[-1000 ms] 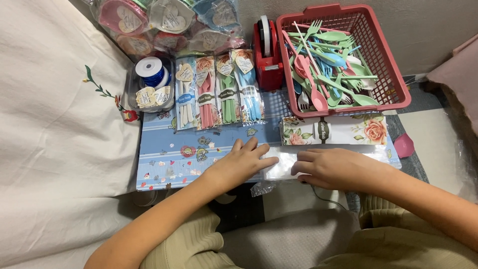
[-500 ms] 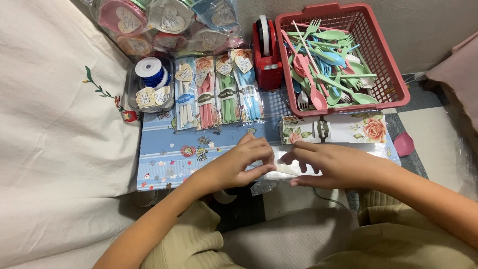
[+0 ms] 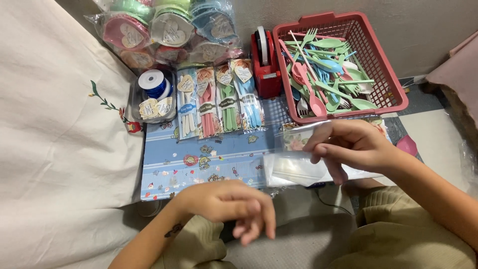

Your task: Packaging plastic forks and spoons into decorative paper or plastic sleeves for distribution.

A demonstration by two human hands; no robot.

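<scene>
Holding a clear plastic sleeve [image 3: 298, 167] between thumb and fingers, the right hand [image 3: 348, 147] hovers just in front of the red basket [image 3: 393, 97], which serves as the landmark for the whole layout. The sleeve hangs from that pinch and reaches leftward from the hand, its lower edge over the near rim of the patterned blue mat [image 3: 209, 164]. The left hand [image 3: 224, 201] is well in front of the basket and to its left, near the mat's front edge; its fingers are loosely curled downward and hold nothing, and a slight blur hides whether the fingertips touch anything.

Inside the basket lies a heap of pastel plastic forks and spoons [image 3: 323, 69] in pink, green and blue. Directly left of the basket, touching its side, stands a red tape dispenser [image 3: 264, 62]. Further left, four packed cutlery sets [image 3: 219, 102] lie side by side on the mat, each with a heart-shaped tag. Beyond these, a small clear tub [image 3: 152, 97] contains a blue ribbon spool and paper tags. Behind the sets and level with the basket's far end, bagged bowls [image 3: 164, 30] are stacked against the wall. A white embroidered cloth [image 3: 55, 139] lies farthest left.
</scene>
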